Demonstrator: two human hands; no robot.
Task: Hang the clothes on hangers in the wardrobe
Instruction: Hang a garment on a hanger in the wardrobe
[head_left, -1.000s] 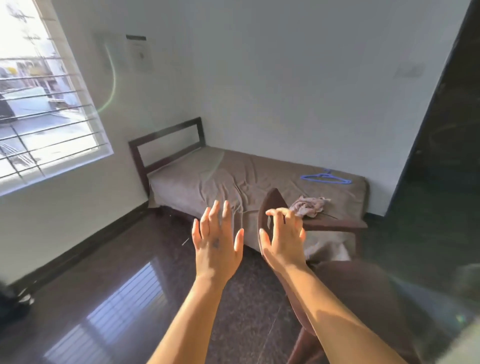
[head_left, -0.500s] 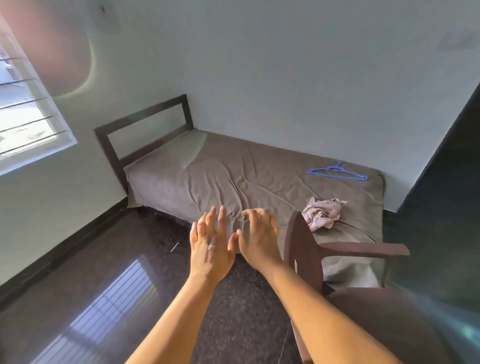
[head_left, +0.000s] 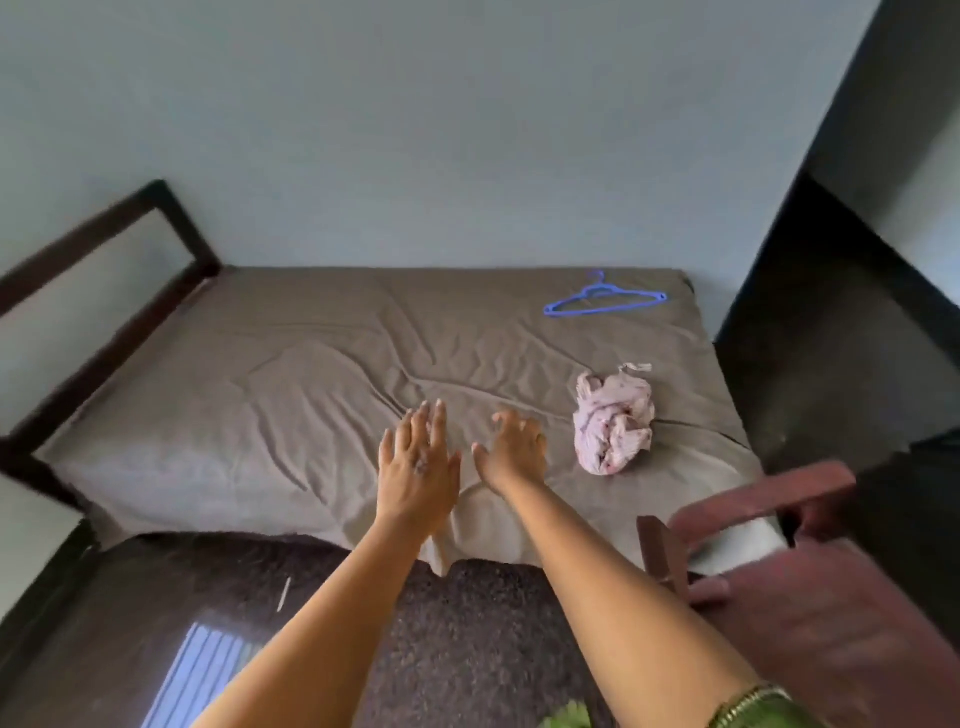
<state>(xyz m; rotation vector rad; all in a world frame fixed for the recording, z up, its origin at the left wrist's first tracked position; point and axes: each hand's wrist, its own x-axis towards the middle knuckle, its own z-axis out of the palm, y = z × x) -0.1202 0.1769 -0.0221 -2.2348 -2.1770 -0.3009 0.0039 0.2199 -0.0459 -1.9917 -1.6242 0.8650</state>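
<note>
A crumpled pale pink patterned garment (head_left: 613, 422) lies on the brown bed (head_left: 291, 374) toward its right end. Beyond it, near the wall, a blue plastic hanger (head_left: 602, 300) lies flat on the sheet. My left hand (head_left: 418, 465) and my right hand (head_left: 511, 449) are stretched out side by side over the bed's near edge, fingers straight or loosely bent, holding nothing. The garment is a short way to the right of my right hand. No wardrobe interior shows.
A reddish-brown chair (head_left: 789, 577) stands at the lower right, close to the bed's corner. The dark bed frame's headboard (head_left: 104, 244) rises at the left. A tall dark panel (head_left: 852, 260) fills the right side. Glossy dark floor (head_left: 156, 623) lies before the bed.
The view has swung right and down and closed in on the bed; the window has left the frame. Both hands stay empty and now reach over the sheet, nearer the garment.
</note>
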